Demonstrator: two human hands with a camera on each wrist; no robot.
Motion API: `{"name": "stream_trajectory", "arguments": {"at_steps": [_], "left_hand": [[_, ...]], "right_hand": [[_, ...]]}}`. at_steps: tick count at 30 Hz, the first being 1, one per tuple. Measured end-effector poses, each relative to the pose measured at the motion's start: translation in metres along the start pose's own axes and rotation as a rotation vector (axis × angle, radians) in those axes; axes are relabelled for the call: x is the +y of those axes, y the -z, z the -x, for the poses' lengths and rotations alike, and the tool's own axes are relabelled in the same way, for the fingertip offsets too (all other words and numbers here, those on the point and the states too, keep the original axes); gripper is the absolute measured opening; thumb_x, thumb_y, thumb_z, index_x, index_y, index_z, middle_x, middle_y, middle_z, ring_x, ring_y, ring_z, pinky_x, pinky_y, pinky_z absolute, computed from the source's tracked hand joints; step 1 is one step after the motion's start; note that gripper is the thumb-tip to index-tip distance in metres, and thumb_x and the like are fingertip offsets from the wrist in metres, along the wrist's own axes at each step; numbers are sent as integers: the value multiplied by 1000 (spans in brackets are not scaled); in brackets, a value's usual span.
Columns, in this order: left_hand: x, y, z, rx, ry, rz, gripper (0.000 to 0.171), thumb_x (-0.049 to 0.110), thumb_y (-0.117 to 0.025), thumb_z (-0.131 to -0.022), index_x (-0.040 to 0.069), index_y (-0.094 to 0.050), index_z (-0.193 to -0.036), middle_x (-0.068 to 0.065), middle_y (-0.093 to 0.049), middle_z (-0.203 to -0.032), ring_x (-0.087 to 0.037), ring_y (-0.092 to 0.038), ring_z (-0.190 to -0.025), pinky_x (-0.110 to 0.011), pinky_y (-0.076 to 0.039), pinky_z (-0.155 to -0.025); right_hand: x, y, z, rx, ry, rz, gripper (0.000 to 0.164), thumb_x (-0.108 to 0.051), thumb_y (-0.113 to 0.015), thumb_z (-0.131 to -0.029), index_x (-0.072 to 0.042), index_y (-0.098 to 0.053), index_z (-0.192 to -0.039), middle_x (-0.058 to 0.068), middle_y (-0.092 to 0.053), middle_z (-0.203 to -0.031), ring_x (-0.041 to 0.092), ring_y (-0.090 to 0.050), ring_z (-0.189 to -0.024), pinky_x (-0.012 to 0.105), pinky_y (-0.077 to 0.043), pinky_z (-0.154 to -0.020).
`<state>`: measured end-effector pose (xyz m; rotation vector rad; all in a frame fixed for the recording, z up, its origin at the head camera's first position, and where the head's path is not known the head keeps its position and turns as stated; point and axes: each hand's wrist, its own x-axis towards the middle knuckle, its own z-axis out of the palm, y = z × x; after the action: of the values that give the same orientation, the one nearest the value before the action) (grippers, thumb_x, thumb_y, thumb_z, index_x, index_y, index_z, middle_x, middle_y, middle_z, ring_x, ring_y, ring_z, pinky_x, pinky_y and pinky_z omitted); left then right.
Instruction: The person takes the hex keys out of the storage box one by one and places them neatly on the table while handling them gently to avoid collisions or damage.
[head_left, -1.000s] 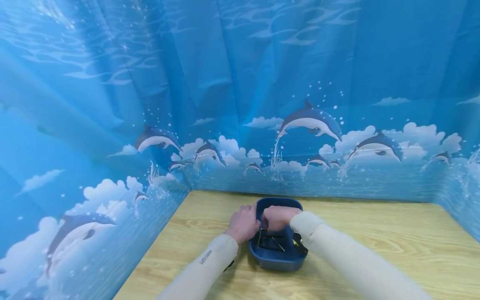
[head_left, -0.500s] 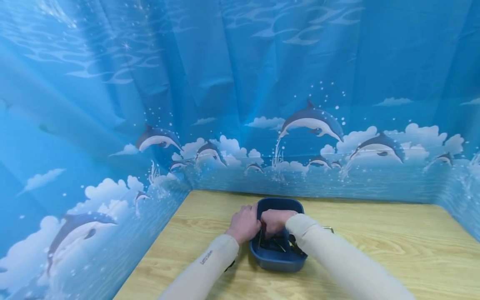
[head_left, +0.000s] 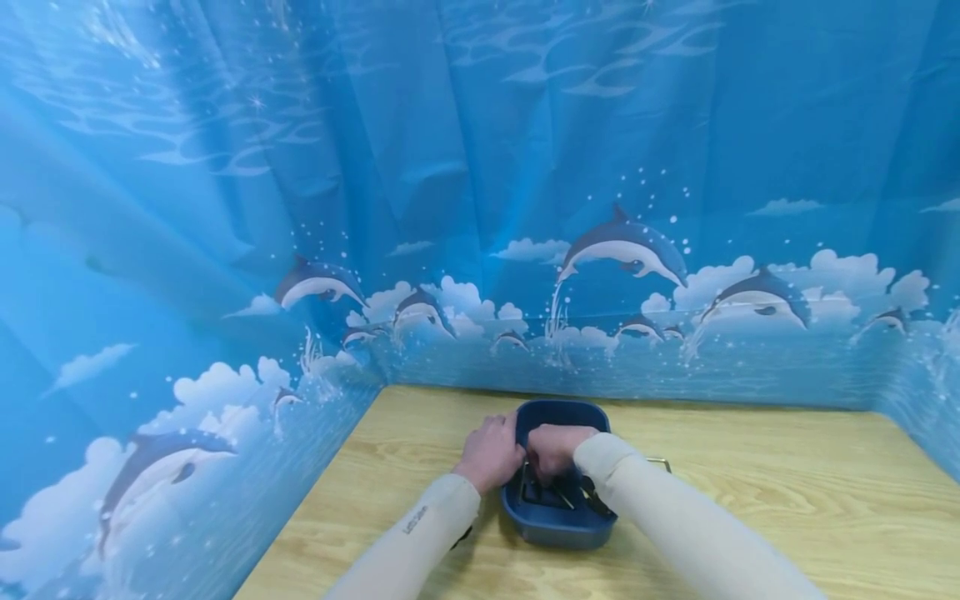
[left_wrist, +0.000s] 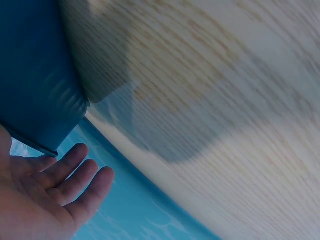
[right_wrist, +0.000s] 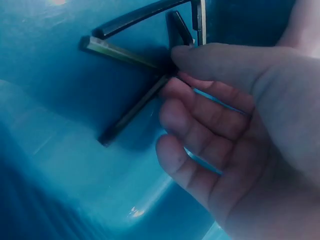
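Observation:
On the wooden table stands a deep blue bin (head_left: 566,533) with rounded corners. My left hand (head_left: 491,454) holds its left rim; in the left wrist view the left hand (left_wrist: 55,195) has its thumb by the bin wall (left_wrist: 35,65) and fingers loosely bent past the rim. Inside the bin, my right hand (head_left: 555,450) reaches down. The right wrist view shows the right hand (right_wrist: 220,110) with thumb and index finger pinching an L-shaped hex key (right_wrist: 132,112). Another hex key (right_wrist: 120,54) and a longer dark one (right_wrist: 145,17) lie close to the fingertips.
Beyond the right sleeve, a bent metal rod (head_left: 660,462) lies on the table (head_left: 787,483). A dark item (head_left: 592,496) in the bin is partly hidden by that sleeve. A blue dolphin-print curtain (head_left: 480,208) rises behind the table and along its sides.
My right hand has dipped slightly lower among the hex keys. The right forearm has shifted a little, exposing the bent rod on the table. My left hand stays at the rim.

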<state>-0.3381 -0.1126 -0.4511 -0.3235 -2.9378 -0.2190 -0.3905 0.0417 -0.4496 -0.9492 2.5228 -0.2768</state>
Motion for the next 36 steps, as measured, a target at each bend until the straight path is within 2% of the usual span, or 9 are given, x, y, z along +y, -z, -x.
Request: {"name": "stream_trajectory", "arguments": {"at_steps": [6,10,13,15,17,21,27,36], "left_hand": [[1,0,1,-4,4,-4,51,28,-63,-92,8,-55,-139,-13,-66,-119,-26,-63,-110,-47,-58,-83],[1,0,1,-12,9,-9,52,29,-62,-94,8,-54,-141,-12,-66,-121,-26,-62,-112,-47,-58,-84],[1,0,1,-6,2,-17,51,29,-62,-94,8,-55,-140,-12,-66,-119,-26,-63,-111,-47,-58,-83],[2,0,2,3,-6,-20,50,28,-63,-93,8,-55,-139,-12,-66,-116,-26,-63,-108,-46,-58,-81],[1,0,2,11,-11,-24,50,28,-63,-93,8,-55,-139,-12,-66,-115,-27,-63,-107,-46,-58,-80],[2,1,2,8,-8,-22,51,27,-62,-93,7,-55,-139,-12,-66,-116,-26,-63,-108,-47,-58,-80],[2,1,3,-7,6,-22,53,28,-62,-94,7,-53,-142,-12,-66,-121,-26,-62,-111,-46,-58,-83],[2,2,4,56,-9,-20,49,26,-65,-88,6,-58,-132,-12,-68,-112,-27,-64,-104,-46,-58,-79]], "right_hand": [[-1,0,8,20,20,61,17,-13,-73,-81,-25,-68,-70,-8,-64,-65,8,-60,-57,24,-49,-55],[-16,10,28,61,19,96,17,-15,-75,-82,-22,-67,-70,-8,-62,-65,7,-56,-57,24,-47,-54],[-26,18,44,82,22,72,19,-15,-77,-84,-19,-66,-69,-6,-62,-64,8,-54,-56,26,-45,-54],[-25,20,48,95,51,55,20,-16,-77,-84,-19,-65,-68,-7,-60,-63,9,-53,-56,26,-44,-54],[-11,18,43,116,117,58,21,-19,-75,-86,-22,-64,-69,-9,-58,-63,8,-52,-55,27,-43,-53],[-2,20,45,132,184,51,21,-18,-71,-88,-23,-62,-69,-10,-57,-63,8,-51,-55,28,-43,-54],[-21,33,74,166,129,-26,22,-12,-71,-88,-19,-61,-69,-7,-55,-62,9,-49,-56,26,-41,-57],[-14,32,96,264,142,-67,23,-13,-70,-89,-19,-57,-71,-9,-48,-61,6,-43,-54,23,-38,-56]]}}
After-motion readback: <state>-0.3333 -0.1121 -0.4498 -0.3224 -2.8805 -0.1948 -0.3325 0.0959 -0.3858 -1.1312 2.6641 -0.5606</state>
